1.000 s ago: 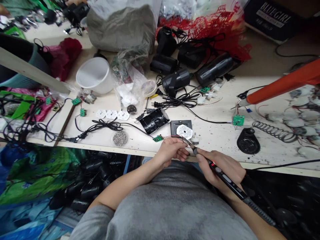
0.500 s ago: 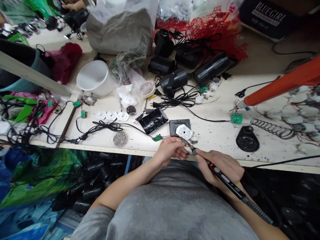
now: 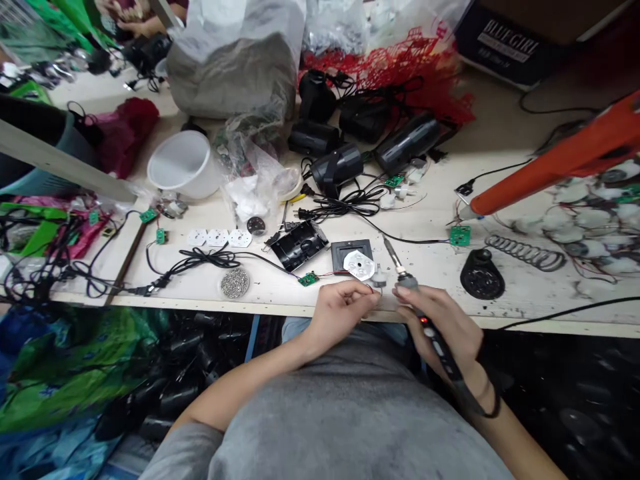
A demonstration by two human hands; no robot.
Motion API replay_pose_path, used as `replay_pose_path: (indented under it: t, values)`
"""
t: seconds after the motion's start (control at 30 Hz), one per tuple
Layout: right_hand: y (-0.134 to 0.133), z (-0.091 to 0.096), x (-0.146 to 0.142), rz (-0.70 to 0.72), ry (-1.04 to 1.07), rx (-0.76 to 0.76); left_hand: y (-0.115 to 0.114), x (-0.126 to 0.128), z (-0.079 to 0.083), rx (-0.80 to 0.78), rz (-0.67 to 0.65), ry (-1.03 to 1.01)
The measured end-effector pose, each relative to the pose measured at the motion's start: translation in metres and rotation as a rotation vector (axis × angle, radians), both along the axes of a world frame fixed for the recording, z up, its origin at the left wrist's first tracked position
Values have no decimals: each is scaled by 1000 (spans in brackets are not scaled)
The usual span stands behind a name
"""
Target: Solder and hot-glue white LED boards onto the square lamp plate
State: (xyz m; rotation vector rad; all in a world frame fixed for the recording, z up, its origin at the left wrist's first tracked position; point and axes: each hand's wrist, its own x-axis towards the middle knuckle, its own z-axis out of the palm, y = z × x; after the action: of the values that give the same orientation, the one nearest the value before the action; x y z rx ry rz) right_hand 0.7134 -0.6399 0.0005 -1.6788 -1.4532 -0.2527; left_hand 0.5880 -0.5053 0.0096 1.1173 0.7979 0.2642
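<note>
My left hand (image 3: 345, 305) is at the bench's front edge, thumb and forefinger pinched on a thin wire (image 3: 376, 291). My right hand (image 3: 447, 327) is wrapped round a soldering iron (image 3: 407, 283) with a lit red display; its tip points up and away, apart from the work. Just beyond my left fingers lies a white hexagonal LED board (image 3: 359, 265), partly over a black square block (image 3: 345, 249). A small white motor (image 3: 380, 276) sits beside it. To the left, a green circuit board (image 3: 309, 280) has a red wire leading toward the LED board.
A round dish of metal wool (image 3: 235, 283), a black half-shell (image 3: 299, 245) and white boards (image 3: 219, 238) lie leftward. A black lamp part (image 3: 481, 275), a coil spring (image 3: 525, 253) and an orange tool (image 3: 555, 153) are rightward. Black lamp housings (image 3: 337, 167) stand behind. Another person's hands (image 3: 137, 20) show far back.
The soldering iron has swung away from the LED board and my left fingertips, its tip now pointing upward. My left fingers have closed into a pinch. The whole view has shifted slightly.
</note>
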Motion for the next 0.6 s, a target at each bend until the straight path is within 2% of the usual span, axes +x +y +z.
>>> replay_pose_path:
  t: [0.07, 0.2, 0.27, 0.33, 0.43, 0.47, 0.53, 0.6]
  values:
    - [6, -6, -2, -34, -21, 36, 0, 9, 5, 10, -18, -23]
    - [8, -8, -7, -221, -6, 144, -10, 27, 14, 76, -105, -52]
    - [0, -6, -5, -291, -7, 160, -16, 35, 18, 132, -201, -103]
    - [-15, -2, 3, -361, -33, 166, -13, 45, 22, 230, -351, -163]
    - [-47, 3, 29, -516, -138, 247, 13, 73, 26, 569, -521, -156]
    - [-58, 5, 42, -592, -189, 327, 27, 87, 26, 744, -504, -111]
    - [-79, 10, 71, -641, -393, 415, 54, 118, 24, 1091, -454, 53]
    - [-94, 14, 102, -699, -558, 333, 74, 151, 19, 1279, -510, 209]
